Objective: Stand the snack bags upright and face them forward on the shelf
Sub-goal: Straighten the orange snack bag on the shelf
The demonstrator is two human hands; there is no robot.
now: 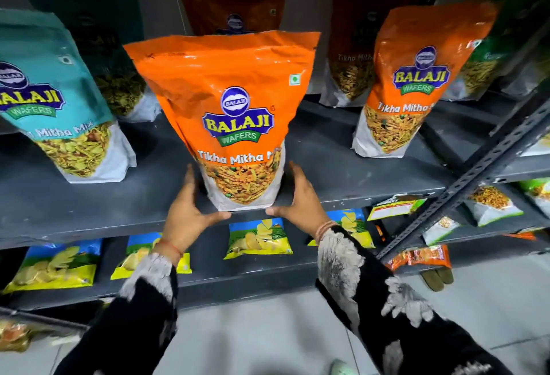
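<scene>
A large orange snack bag (235, 113) stands upright at the front edge of the grey shelf (89, 205), label facing me. My left hand (190, 214) cups its lower left corner, thumb along the bottom front. My right hand (300, 202) holds the lower right corner the same way. A teal snack bag (50, 101) stands to the left, leaning a little, front toward me. Another orange snack bag (416, 86) stands upright to the right, also facing forward.
Further bags stand in the shadow behind: a green one (119, 77) and two orange ones (232, 5) (351, 71). Yellow chip packets (259, 238) lie flat on the lower shelf. A diagonal metal brace (476, 172) crosses the right side in front of more shelves with packets.
</scene>
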